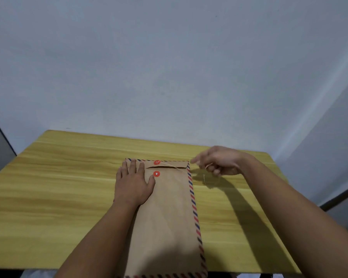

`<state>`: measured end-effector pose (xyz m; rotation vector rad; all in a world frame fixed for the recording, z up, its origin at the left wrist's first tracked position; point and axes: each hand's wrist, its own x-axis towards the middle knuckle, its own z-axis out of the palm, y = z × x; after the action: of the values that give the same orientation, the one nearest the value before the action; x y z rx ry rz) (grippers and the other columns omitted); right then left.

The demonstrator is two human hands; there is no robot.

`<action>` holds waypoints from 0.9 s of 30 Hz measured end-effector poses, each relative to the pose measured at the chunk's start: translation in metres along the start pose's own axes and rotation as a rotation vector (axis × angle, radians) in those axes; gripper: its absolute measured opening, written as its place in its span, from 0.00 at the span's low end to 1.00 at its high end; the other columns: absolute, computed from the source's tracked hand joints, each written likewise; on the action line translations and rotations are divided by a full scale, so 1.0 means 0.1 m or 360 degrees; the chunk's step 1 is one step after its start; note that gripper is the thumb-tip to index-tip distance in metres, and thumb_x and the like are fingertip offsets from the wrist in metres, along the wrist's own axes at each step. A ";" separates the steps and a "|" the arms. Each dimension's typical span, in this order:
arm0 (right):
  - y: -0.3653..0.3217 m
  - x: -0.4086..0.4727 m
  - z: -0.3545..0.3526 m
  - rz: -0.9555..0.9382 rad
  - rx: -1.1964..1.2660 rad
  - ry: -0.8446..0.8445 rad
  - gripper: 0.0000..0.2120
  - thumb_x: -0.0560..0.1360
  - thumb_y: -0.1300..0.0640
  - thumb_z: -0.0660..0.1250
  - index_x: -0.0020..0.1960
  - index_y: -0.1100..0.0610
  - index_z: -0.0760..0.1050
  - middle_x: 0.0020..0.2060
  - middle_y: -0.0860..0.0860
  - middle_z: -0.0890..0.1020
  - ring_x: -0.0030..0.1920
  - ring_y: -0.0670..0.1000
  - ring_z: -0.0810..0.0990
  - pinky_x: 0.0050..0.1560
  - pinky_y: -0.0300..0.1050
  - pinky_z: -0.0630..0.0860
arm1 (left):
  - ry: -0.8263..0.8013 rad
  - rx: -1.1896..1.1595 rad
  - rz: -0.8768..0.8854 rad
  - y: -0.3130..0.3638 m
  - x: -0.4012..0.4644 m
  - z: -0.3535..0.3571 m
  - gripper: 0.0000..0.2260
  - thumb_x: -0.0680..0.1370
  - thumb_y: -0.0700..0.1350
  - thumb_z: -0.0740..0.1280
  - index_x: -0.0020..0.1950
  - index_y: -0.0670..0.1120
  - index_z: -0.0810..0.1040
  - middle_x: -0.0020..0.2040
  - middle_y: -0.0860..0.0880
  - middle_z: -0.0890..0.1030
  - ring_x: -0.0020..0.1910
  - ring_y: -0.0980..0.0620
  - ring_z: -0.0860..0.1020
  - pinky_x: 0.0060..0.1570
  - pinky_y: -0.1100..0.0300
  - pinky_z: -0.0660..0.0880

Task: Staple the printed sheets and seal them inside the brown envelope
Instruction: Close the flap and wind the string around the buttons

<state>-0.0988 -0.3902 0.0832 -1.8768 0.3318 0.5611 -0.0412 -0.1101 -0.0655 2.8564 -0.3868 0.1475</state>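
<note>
While left hand (133, 184) pins envelope (167, 213), right hand (219, 160) pinches string (170, 165)

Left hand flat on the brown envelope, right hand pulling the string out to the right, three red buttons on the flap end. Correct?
Not quite. The head view shows two red buttons, not three. The rest holds: left hand flat on the brown envelope, right hand pulling the string out to the right.
</note>
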 end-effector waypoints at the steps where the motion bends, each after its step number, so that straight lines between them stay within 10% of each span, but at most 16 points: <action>1: 0.01 -0.01 0.11 0.0036 -0.0291 0.0008 0.12 0.79 0.66 0.67 0.60 0.62 0.84 0.31 0.48 0.75 0.26 0.45 0.63 0.25 0.37 0.60 | 0.0006 -0.0002 -0.0040 0.03 0.00 0.00 0.33 0.80 0.65 0.49 0.81 0.50 0.60 0.82 0.43 0.57 0.81 0.39 0.49 0.78 0.44 0.49; 10: 0.06 0.13 0.78 0.0304 -0.1268 -0.0247 0.08 0.71 0.60 0.77 0.50 0.58 0.87 0.40 0.55 0.88 0.39 0.52 0.82 0.34 0.40 0.75 | 0.0108 0.0282 0.0098 -0.08 0.14 -0.18 0.25 0.76 0.65 0.55 0.62 0.52 0.79 0.61 0.46 0.76 0.60 0.41 0.70 0.56 0.44 0.67; 13: 0.00 0.32 0.83 0.0199 -0.1725 0.0239 0.11 0.67 0.52 0.76 0.47 0.56 0.85 0.43 0.52 0.87 0.46 0.55 0.86 0.43 0.44 0.79 | 0.0209 0.0155 0.0278 -0.14 0.18 -0.16 0.23 0.75 0.62 0.55 0.64 0.54 0.77 0.65 0.47 0.76 0.69 0.41 0.68 0.66 0.41 0.65; 18: -0.09 0.74 0.95 -0.0257 -0.1415 0.0786 0.08 0.74 0.49 0.71 0.48 0.53 0.81 0.47 0.51 0.85 0.50 0.57 0.82 0.48 0.49 0.81 | 0.0052 0.0038 0.0561 -0.18 0.25 -0.06 0.28 0.78 0.57 0.49 0.79 0.59 0.62 0.82 0.49 0.59 0.82 0.41 0.46 0.77 0.34 0.42; 22: -0.08 1.04 1.07 -0.0219 -0.1426 0.0800 0.18 0.73 0.43 0.73 0.54 0.55 0.80 0.50 0.51 0.83 0.52 0.57 0.82 0.44 0.47 0.75 | -0.0060 -0.0048 0.0512 -0.20 0.25 -0.04 0.30 0.77 0.57 0.44 0.81 0.61 0.55 0.83 0.50 0.54 0.82 0.44 0.45 0.77 0.36 0.41; 27: -0.11 1.21 1.07 -0.0236 -0.1421 0.0821 0.03 0.76 0.56 0.68 0.45 0.56 0.76 0.42 0.53 0.80 0.46 0.60 0.80 0.41 0.47 0.72 | -0.0146 -0.0025 0.0500 -0.17 0.25 -0.04 0.30 0.78 0.56 0.46 0.81 0.62 0.53 0.83 0.50 0.55 0.82 0.45 0.48 0.77 0.36 0.41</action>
<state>-0.0146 -0.2817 -0.0032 -2.8889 0.2894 0.0915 -0.0130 -0.0990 -0.0625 2.7739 -0.8505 0.0707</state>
